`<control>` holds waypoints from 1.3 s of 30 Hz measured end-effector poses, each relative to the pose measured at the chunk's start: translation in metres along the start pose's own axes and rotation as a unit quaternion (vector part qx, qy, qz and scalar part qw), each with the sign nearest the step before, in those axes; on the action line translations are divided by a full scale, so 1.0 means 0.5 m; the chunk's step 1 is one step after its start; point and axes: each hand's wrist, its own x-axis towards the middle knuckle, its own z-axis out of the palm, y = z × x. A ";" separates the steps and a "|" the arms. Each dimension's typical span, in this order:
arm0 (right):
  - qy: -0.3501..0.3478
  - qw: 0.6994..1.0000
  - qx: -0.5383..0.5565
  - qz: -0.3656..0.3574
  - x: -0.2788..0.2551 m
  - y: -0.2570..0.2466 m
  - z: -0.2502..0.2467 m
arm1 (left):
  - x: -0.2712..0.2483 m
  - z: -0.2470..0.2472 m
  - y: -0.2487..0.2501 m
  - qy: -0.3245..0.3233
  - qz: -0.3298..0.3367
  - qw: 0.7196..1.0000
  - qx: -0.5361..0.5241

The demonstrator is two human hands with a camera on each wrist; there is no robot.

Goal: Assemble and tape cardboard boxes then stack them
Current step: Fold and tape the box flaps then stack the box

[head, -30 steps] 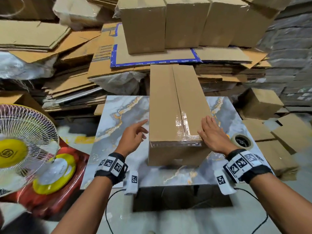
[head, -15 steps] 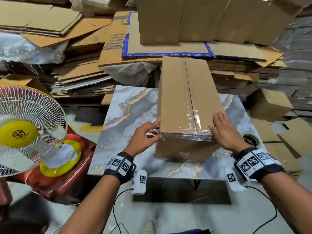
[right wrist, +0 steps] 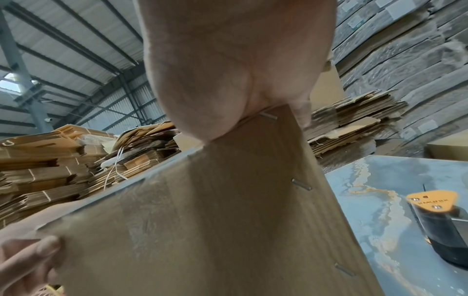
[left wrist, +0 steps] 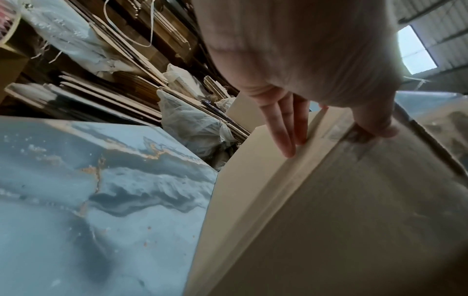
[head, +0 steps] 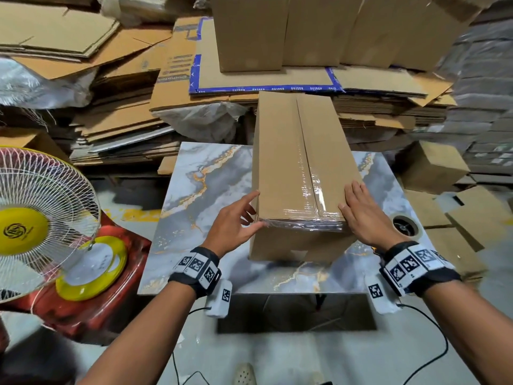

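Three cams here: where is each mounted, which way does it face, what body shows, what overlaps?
Head: worn on the head, facing forward and down at the long brown cardboard box on the marbled grey tabletop; both forearms, left hand, right hand.
Left wrist: looks along the palm; fingers on the box's left side.
Right wrist: looks along the palm at the box's near end; orange-tipped tape dispenser beside it.
Shared: box and tabletop in all three.

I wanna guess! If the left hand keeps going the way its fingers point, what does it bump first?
Probably the cardboard box: the left hand already has fingertips at its near left edge.
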 end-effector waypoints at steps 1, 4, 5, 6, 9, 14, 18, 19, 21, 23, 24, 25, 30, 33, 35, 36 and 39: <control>0.002 1.000 -0.001 0.000 0.000 -0.001 0.000 | 0.001 -0.003 -0.003 -0.005 0.023 1.000 0.018; 0.007 1.000 -0.001 0.003 -0.003 -0.005 0.001 | 0.001 -0.008 -0.008 -0.003 0.162 0.974 0.156; 0.006 1.000 -0.001 0.004 -0.003 -0.005 0.000 | 0.004 -0.007 -0.008 0.010 0.204 0.958 0.204; 0.004 1.000 0.000 0.004 -0.003 -0.005 -0.001 | 0.007 -0.006 -0.008 0.026 0.234 0.943 0.236; 0.005 1.000 0.001 0.004 -0.003 -0.004 -0.002 | 0.016 0.003 -0.015 0.031 0.313 0.909 0.273; 0.001 1.000 -0.001 0.007 -0.004 -0.007 -0.003 | 0.022 0.003 -0.020 -0.006 0.353 0.892 0.282; 0.004 1.000 -0.011 0.005 -0.005 -0.013 -0.004 | 0.020 0.000 -0.034 -0.006 0.368 0.886 0.282; 0.003 1.000 -0.009 0.006 -0.005 -0.013 -0.003 | 0.023 -0.001 -0.035 -0.007 0.376 0.882 0.283; 0.001 1.000 -0.005 0.005 -0.007 -0.014 -0.003 | 0.028 -0.003 -0.033 -0.013 0.395 0.874 0.283; 0.000 1.000 0.000 0.005 -0.008 -0.013 -0.002 | 0.033 -0.007 -0.034 -0.031 0.411 0.865 0.287; 0.001 1.000 0.001 0.005 -0.008 -0.012 -0.002 | 0.039 -0.011 -0.036 -0.043 0.416 0.860 0.293; 0.002 1.000 0.001 0.004 -0.008 -0.012 -0.002 | 0.046 -0.016 -0.038 -0.058 0.423 0.853 0.301; 0.004 1.000 0.006 0.002 -0.011 -0.015 -0.004 | 0.072 -0.048 -0.041 -0.140 0.444 0.820 0.334; 0.004 1.000 0.014 0.002 -0.016 -0.017 -0.008 | 0.067 -0.058 -0.031 -0.168 0.425 0.818 0.350; 0.000 1.000 0.008 0.008 -0.021 -0.022 -0.010 | 0.057 -0.067 -0.018 -0.178 0.431 0.809 0.359; -0.007 1.000 0.001 0.014 -0.025 -0.026 -0.012 | 0.049 -0.071 -0.005 -0.174 0.439 0.807 0.354; -0.014 0.999 -0.044 -0.002 -0.027 -0.034 -0.017 | 0.042 -0.062 0.065 -0.110 0.446 0.840 0.290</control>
